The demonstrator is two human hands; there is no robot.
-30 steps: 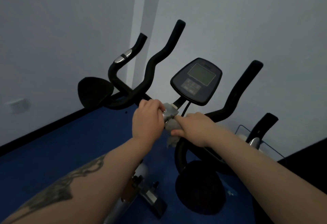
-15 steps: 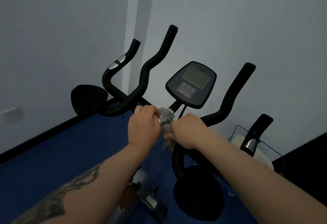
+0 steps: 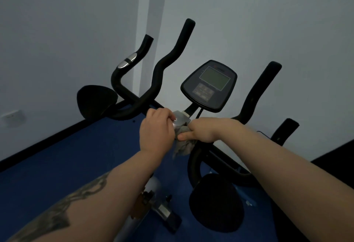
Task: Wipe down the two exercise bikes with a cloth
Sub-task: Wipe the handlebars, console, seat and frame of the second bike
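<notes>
Both hands meet at the middle of the near exercise bike's handlebar (image 3: 162, 63), just below the console (image 3: 209, 86). The left hand (image 3: 156, 130) curls over the bar beside a small silver clamp (image 3: 177, 120), its fingers wrapped round the bar and its knuckles facing up. The right hand (image 3: 203, 129) grips a crumpled grey cloth (image 3: 183, 146), its fingers closed over the fabric and its thumb pointing toward the left hand; it holds the cloth against the bar at the clamp. A loose tail of the cloth hangs down beneath the right hand. The two hands sit just beside each other, with the clamp and the bunched cloth between them.

The console is tilted toward the camera, showing a pale screen above a block of buttons. A black saddle (image 3: 216, 202) lies below the right forearm. A second saddle (image 3: 96, 101) and a second handlebar (image 3: 128, 67) with a silver grip sensor stand further off on the left, near the wall corner. The floor (image 3: 57, 161) is blue, and a wall socket (image 3: 12, 116) sits on the left wall. The left forearm bears a dark tattoo
</notes>
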